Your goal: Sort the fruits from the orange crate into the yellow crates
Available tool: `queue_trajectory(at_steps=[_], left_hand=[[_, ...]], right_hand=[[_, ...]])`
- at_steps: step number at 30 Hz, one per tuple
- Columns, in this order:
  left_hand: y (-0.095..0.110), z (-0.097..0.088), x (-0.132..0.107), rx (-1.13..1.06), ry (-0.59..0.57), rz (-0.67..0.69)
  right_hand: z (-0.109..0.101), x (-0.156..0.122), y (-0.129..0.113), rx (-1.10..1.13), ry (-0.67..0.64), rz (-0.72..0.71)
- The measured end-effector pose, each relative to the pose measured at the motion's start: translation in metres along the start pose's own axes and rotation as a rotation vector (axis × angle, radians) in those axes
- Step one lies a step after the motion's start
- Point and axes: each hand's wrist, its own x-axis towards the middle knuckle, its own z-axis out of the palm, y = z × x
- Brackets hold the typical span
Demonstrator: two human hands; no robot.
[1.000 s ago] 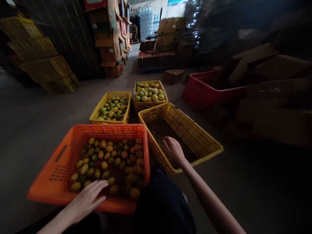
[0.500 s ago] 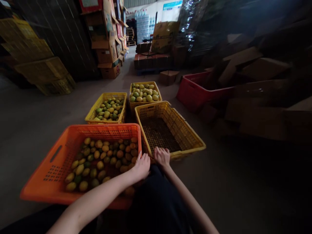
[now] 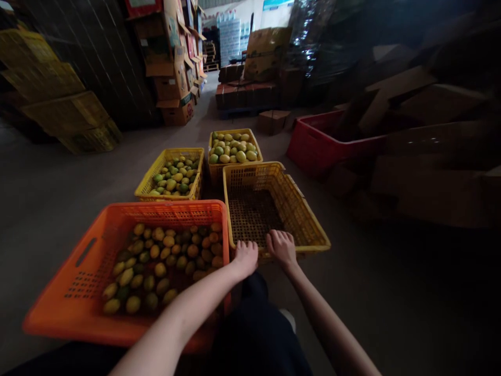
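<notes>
Both my hands grip the near rim of an empty yellow crate [image 3: 309, 222] on the floor in front of me. My left hand [image 3: 245, 257] curls over the rim's left end and my right hand [image 3: 281, 247] curls over it just to the right. Left of it stands an orange crate [image 3: 92, 243] holding many yellow and green mangoes [image 3: 164, 256].
Two more yellow crates of mangoes [image 3: 172, 175] [image 3: 233, 149] stand behind. A red crate [image 3: 324, 143] and cardboard boxes [image 3: 426, 156] lie at the right. Stacked yellow crates [image 3: 62, 104] and cartons [image 3: 172, 78] line the left. My dark-clothed knee [image 3: 258, 334] is below.
My left hand left the orange crate's front edge and crossed to the empty yellow crate's rim. The right hand came out of that crate onto its rim, and the crate shifted nearer and straighter.
</notes>
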Motion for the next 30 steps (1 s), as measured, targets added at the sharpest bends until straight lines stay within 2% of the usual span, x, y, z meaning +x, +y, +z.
queue_trajectory(at_steps=[2,5,9,17,25,30], left_hand=[[0.003,0.008,0.020,-0.012,-0.029,0.029],[-0.004,0.017,0.050,-0.018,-0.064,0.123],[-0.015,0.021,0.072,-0.003,-0.078,0.210],[-0.016,0.026,0.071,-0.033,-0.088,0.300],[-0.017,0.019,0.074,-0.046,-0.101,0.271],[-0.011,0.017,0.088,-0.065,-0.097,0.244]], right_hand=[[0.008,0.002,0.009,-0.017,-0.056,-0.041],[0.023,0.010,0.014,-0.032,-0.080,-0.030],[0.035,0.020,0.020,-0.040,-0.087,0.014],[0.027,0.013,0.023,-0.032,-0.154,-0.046],[0.028,0.023,0.024,-0.022,-0.157,-0.091],[0.030,0.032,0.037,-0.045,-0.178,-0.071]])
